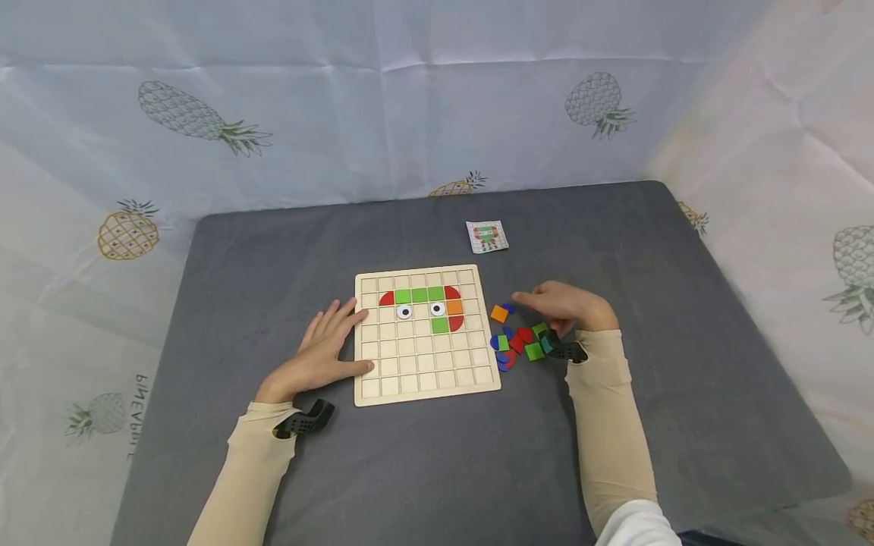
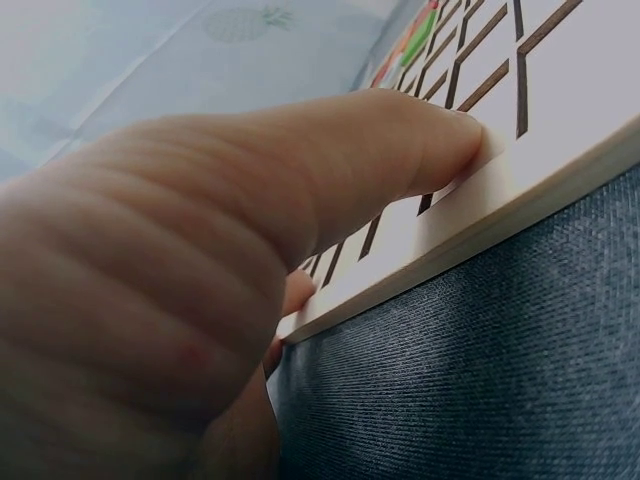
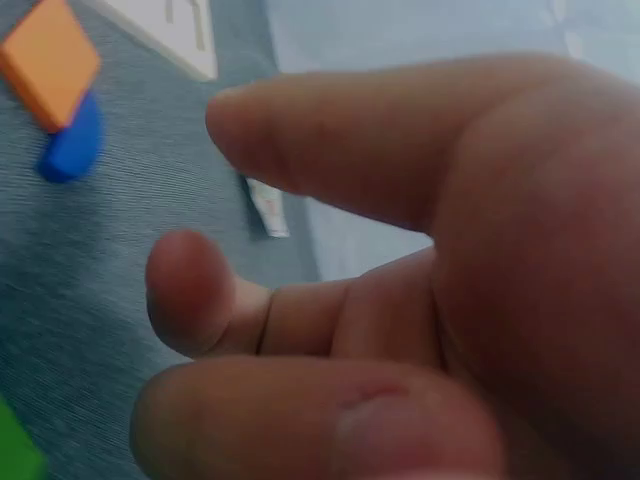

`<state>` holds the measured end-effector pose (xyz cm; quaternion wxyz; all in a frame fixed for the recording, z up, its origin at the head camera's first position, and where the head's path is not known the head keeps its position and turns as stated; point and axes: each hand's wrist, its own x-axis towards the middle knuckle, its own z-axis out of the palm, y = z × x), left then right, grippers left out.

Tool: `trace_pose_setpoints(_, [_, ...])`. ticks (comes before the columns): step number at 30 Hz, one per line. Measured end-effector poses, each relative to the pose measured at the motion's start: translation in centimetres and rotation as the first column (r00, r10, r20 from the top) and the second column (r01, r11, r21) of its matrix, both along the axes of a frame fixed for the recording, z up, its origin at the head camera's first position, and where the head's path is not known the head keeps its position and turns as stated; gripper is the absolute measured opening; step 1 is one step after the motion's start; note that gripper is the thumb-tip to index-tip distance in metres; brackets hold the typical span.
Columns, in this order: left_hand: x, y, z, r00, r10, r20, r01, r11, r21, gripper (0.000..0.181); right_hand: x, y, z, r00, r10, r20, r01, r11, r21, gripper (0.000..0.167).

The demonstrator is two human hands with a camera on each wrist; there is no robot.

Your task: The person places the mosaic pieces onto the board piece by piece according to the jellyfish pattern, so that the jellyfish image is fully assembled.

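Note:
A pale wooden grid board (image 1: 406, 366) lies on the dark grey tabletop. On it sit green squares (image 1: 419, 295), red quarter-round tiles (image 1: 456, 324), an orange tile (image 1: 454, 307) and two eye tiles (image 1: 404, 312). My left hand (image 1: 315, 358) rests along the board's left edge with fingers spread; its thumb (image 2: 410, 145) touches the rim. Right of the board, my right hand (image 1: 570, 305) hovers by the loose tiles. Its fingers are bent and the thumb stands apart, with nothing between them in the right wrist view. Nearest are a loose orange square (image 3: 50, 62) and a blue piece (image 3: 72, 145).
Several loose tiles, including red pieces (image 1: 524, 334) and a green square (image 1: 534, 352), lie scattered at the board's right side. Behind the board is a small picture card (image 1: 488, 236). A pineapple-print cloth (image 1: 328, 136) hangs behind the table.

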<state>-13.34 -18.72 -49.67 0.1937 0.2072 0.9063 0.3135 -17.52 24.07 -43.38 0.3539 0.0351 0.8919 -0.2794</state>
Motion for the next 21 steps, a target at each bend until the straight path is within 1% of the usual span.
trace_pose_setpoints(4, [0.0,0.0,0.0,1.000,0.000,0.002,0.000,1.000,0.006,0.092,-0.2,-0.2,-0.5,1.000,-0.021,0.006,0.022,1.000,-0.019,0.051])
trace_pose_setpoints(6, [0.0,0.0,0.0,1.000,-0.001,-0.002,0.001,1.000,0.007,0.091,-0.3,-0.3,-0.5,0.999,-0.051,-0.014,0.050,0.998,-0.042,0.050])
trace_pose_setpoints(8, [0.0,0.0,0.0,1.000,-0.002,-0.006,0.002,1.000,0.007,0.091,-0.4,-0.4,-0.5,0.995,-0.085,-0.053,0.081,0.994,-0.077,0.049])
trace_pose_setpoints(11, [0.0,0.0,0.0,1.000,-0.005,-0.009,0.005,1.000,0.011,0.092,-0.7,-0.6,-0.5,0.982,-0.136,-0.134,0.117,0.983,-0.140,0.050])
trace_pose_setpoints(13, [0.1,-0.1,0.0,1.000,-0.006,-0.006,0.006,1.000,0.013,0.092,-0.9,-0.7,-0.6,0.968,-0.172,-0.182,0.139,0.974,-0.181,0.052])
trace_pose_setpoints(16, [0.1,0.0,0.0,1.000,-0.006,-0.003,0.006,1.000,0.013,0.092,-1.0,-0.9,-0.7,0.950,-0.219,-0.224,0.165,0.958,-0.235,0.052])
trace_pose_setpoints(17, [0.1,0.0,0.0,1.000,-0.006,-0.004,0.006,1.000,0.010,0.092,-1.0,-1.0,-0.7,0.947,-0.211,-0.243,0.154,0.960,-0.233,0.050])
trace_pose_setpoints(19, [0.0,0.0,0.0,1.000,-0.006,-0.005,0.006,1.000,0.010,0.092,-1.0,-0.9,-0.6,0.948,-0.154,-0.279,0.102,0.976,-0.190,0.042])
trace_pose_setpoints(21, [0.0,0.0,0.1,1.000,-0.007,-0.007,0.007,1.000,0.012,0.092,-0.9,-0.8,-0.6,0.954,-0.039,-0.296,0.010,0.995,-0.099,0.029])
